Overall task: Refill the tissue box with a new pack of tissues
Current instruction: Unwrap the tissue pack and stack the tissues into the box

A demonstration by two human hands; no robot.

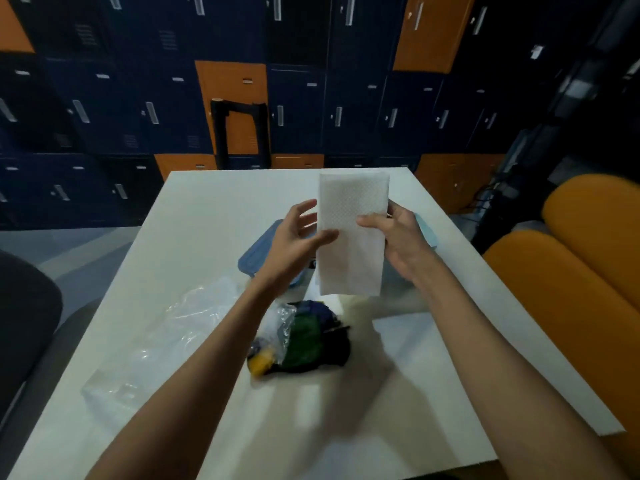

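Person holds a white, dimpled, rectangular stack of tissues (351, 233) upright in the air w/ both hands, above a white square table (214, 209). Right hand (398, 237) pinches the stack's right edge: thumb across the front, fingers curled round behind. Left hand (294, 237) is at the stack's left edge, thumb tip laid on the front, other fingers spread & nearly straight, just touching the edge.

Directly below/behind the stack, partly hidden by both hands, sits a blue rounded plastic tissue box (256, 254) on the table. Below-left of the stack lies a crumpled clear plastic wrapper (180, 327). Just below the stack lies a dark crumpled bundle w/ green, blue & yellow patches (304, 337); pic is too blurred to tell what it is. Far behind the stack stand navy & orange metal lockers (228, 95). Right of the stack are orange padded seats (571, 271).
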